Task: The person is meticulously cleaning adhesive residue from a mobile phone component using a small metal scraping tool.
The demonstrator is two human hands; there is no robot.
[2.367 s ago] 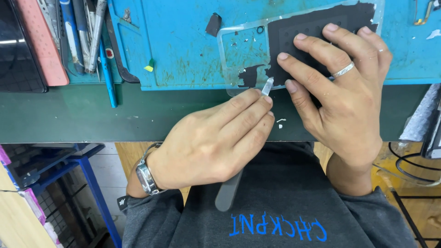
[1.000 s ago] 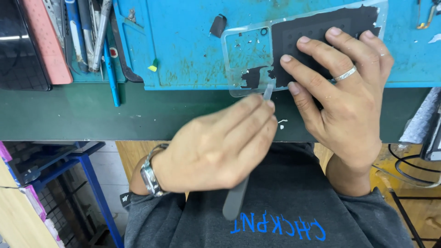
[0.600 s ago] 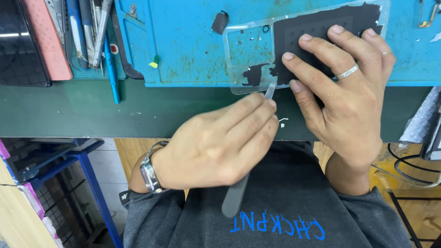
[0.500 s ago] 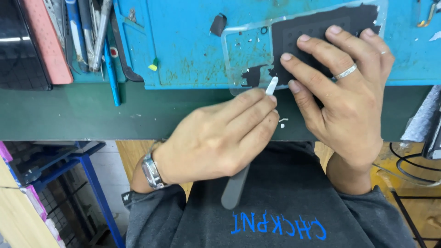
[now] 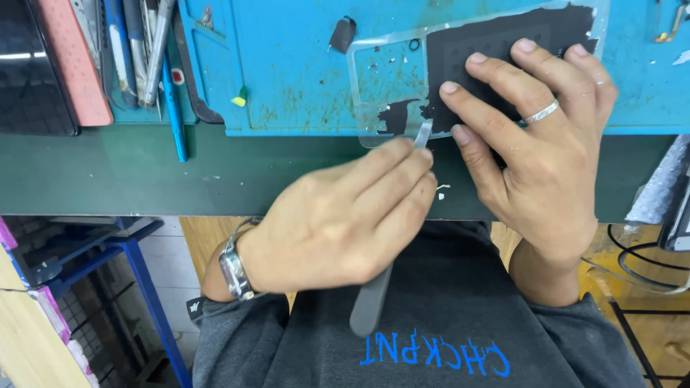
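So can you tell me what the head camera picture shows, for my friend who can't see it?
The left hand holds a thin grey scraper tool with its tip at the black film on a clear plastic panel. The right hand, wearing a ring, presses the panel flat on a blue work mat.

Even, bright light fell from above on the blue mat (image 5: 287, 79). The left hand (image 5: 338, 219) cast a soft shadow on the green bench edge (image 5: 108, 176). Focus was sharp, glare slight.
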